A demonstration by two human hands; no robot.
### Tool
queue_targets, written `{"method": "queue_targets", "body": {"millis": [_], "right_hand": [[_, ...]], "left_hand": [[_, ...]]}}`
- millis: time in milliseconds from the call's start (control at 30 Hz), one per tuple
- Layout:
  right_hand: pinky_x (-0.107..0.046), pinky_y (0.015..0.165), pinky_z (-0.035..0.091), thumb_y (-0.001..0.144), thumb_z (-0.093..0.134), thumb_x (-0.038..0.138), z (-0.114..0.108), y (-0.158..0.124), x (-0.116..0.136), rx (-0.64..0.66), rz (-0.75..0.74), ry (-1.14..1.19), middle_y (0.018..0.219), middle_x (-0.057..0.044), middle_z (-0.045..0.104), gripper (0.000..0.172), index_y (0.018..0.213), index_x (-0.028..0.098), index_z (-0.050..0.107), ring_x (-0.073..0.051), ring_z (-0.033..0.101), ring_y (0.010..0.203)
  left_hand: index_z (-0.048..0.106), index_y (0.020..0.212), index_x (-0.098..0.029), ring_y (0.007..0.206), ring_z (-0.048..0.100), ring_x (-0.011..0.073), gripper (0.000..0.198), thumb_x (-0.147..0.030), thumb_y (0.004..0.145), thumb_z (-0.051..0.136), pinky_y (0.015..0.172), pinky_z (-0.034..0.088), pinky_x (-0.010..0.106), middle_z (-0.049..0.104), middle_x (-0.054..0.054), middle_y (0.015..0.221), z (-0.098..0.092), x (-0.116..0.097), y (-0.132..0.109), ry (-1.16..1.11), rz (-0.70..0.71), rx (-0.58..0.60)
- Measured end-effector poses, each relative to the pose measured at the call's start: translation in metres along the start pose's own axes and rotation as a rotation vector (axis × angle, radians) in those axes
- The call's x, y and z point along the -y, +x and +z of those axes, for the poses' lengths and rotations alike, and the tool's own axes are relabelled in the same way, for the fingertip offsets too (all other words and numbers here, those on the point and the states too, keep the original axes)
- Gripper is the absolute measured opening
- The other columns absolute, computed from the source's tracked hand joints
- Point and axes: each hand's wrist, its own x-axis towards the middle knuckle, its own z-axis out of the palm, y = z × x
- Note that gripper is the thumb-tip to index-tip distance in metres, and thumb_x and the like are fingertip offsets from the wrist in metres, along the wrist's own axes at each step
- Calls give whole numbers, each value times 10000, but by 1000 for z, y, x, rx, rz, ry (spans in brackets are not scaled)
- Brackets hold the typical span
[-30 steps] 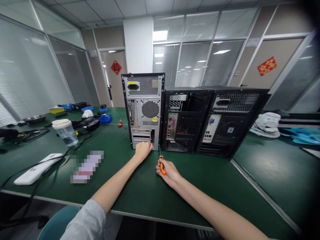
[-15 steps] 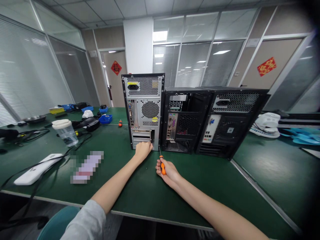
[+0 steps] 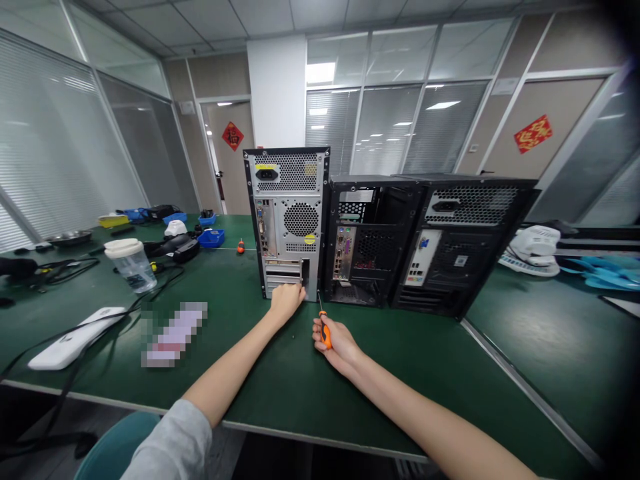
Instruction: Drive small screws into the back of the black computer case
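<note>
The left hand [image 3: 286, 300] is laid against the lower rear of the silver computer case [image 3: 287, 220], its fingers curled at the expansion slots. Whether anything is pinched there cannot be told, as the fingertips are hidden. The orange-handled screwdriver [image 3: 324, 330] is clenched in the right hand [image 3: 336, 343], which is rested on the green table [image 3: 280, 387] just in front of the case. The shaft is pointed up and away, with the tip close to the case's bottom right corner. Two black cases are stood to the right, the open one [image 3: 373, 240] touching the silver case and the other [image 3: 465, 243] angled beside it. A lidded plastic cup [image 3: 131, 265] and a white device [image 3: 70, 345] are set well apart to the left, among cables.
</note>
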Motion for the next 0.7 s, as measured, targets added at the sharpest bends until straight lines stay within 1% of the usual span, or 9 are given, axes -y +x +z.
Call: {"method": "queue_targets", "body": {"millis": [200,367,533,700], "right_hand": [[-141,296,198,781,519,267,2,-3,2,23,1,-17,515,4,504,163,706,123,514,-52,400,355],[-132,286,172,807,475,259,1,-4,2,38,-1,-27,525,0,507,168,728,116,512,-47,396,348],[-132,283,180,810,471,276,1,-4,1,45,-2,-40,517,-1,515,177,745,118,516,-47,391,338],[-135,287,183,814,464,301,2,-6,1,50,4,-57,518,-8,537,195,759,122,517,-48,388,325]], "left_hand": [[623,839,-162,770,609,197,466,-402,840,224,702,433,292,636,103,793,1,1,0,18,9,-21],[625,838,-174,777,611,203,463,-397,842,219,701,436,300,640,93,800,1,0,0,29,12,-20],[626,885,-172,799,607,190,459,-389,844,223,729,429,294,639,104,828,-2,-1,-1,23,-12,10],[626,887,-160,808,603,184,469,-395,844,222,736,425,279,637,105,836,-4,-2,-2,13,-13,17]]}}
